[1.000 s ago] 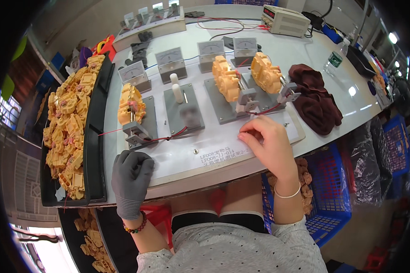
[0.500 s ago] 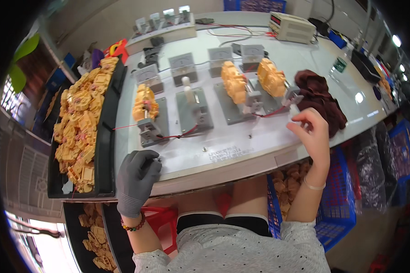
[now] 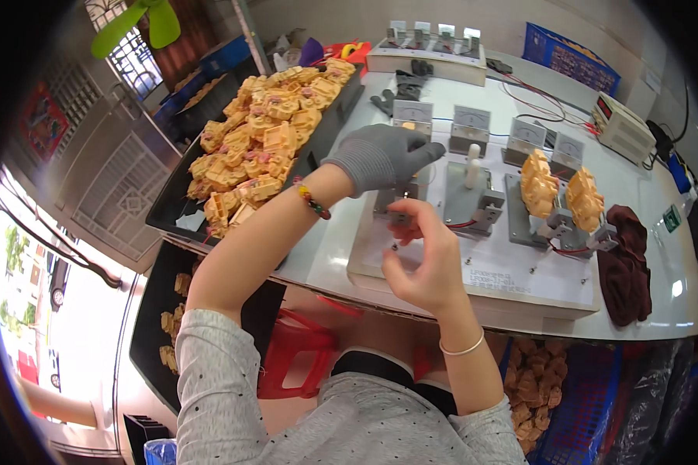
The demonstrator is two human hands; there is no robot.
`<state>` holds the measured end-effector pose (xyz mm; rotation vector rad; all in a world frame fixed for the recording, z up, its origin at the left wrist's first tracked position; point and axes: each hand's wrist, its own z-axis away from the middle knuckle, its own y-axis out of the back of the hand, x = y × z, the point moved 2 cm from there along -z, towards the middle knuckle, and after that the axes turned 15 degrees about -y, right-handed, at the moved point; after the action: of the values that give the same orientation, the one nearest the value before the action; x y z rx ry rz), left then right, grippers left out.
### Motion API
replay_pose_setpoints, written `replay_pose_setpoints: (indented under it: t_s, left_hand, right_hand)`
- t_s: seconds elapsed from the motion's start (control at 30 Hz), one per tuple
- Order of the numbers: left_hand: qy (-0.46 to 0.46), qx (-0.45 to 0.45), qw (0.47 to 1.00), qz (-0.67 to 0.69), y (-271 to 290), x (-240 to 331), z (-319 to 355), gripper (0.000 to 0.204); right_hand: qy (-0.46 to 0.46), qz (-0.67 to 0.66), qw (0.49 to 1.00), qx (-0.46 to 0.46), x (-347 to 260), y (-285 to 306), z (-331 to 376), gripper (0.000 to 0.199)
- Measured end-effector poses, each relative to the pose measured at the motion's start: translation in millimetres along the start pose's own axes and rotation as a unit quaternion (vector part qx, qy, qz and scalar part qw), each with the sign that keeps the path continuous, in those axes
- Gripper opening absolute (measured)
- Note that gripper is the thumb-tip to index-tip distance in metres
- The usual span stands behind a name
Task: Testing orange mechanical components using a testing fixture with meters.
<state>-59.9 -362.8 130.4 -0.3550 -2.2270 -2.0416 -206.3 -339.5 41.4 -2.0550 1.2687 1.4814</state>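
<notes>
My left hand (image 3: 388, 159), in a grey glove, reaches over the leftmost test fixture, its fingers curled round the yellow plastic part (image 3: 408, 125) there. Only a sliver of that part shows past the glove. Just in front, my bare right hand (image 3: 430, 260) hovers by the fixture's near end, thumb and forefinger apart, with nothing visible between them. The second fixture (image 3: 465, 203) bears a white post and no yellow part. Farther right, two fixtures carry yellow plastic parts (image 3: 538, 184) (image 3: 584, 200). Small panel meters (image 3: 471, 122) stand behind the fixtures.
A black tray (image 3: 167, 203) heaped with yellow parts stands at the left. A dark red cloth (image 3: 625, 263) lies right of the fixture board (image 3: 473, 298). A power supply (image 3: 627, 130) and a row of meters (image 3: 430, 58) sit at the back. Below the table edge is a red stool (image 3: 298, 353).
The view has swung left. My left hand has risen from the board's front edge onto the leftmost fixture. My right hand has come left from the rightmost fixture to beside it.
</notes>
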Motion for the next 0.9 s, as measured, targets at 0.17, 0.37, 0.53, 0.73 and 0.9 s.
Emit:
replay_pose_setpoints:
  t_s: [0.17, 0.37, 0.53, 0.73, 0.9]
  left_hand:
    - [-0.067, 0.373, 0.921, 0.086, 51, -16, 23, 0.032]
    - [0.121, 0.233, 0.947, 0.186, 68, -182, 133, 0.032]
    - [0.210, 0.147, 0.966, 0.025, 57, -248, 155, 0.029]
    - [-0.162, 0.181, 0.969, 0.055, 48, -27, 18, 0.026]
    - [-0.220, 0.065, 0.973, -0.015, 0, 52, -51, 0.049]
  right_hand:
    - [-0.017, 0.017, 1.000, 0.019, -7, 2, 4, 0.057]
    - [-0.086, -0.085, 0.991, 0.061, -12, 78, 65, 0.050]
    - [-0.078, -0.078, 0.981, 0.161, -16, 109, 63, 0.033]
    - [-0.024, 0.234, 0.935, 0.267, -6, 105, 34, 0.045]
    - [-0.044, 0.143, 0.959, 0.242, -1, 107, 38, 0.048]
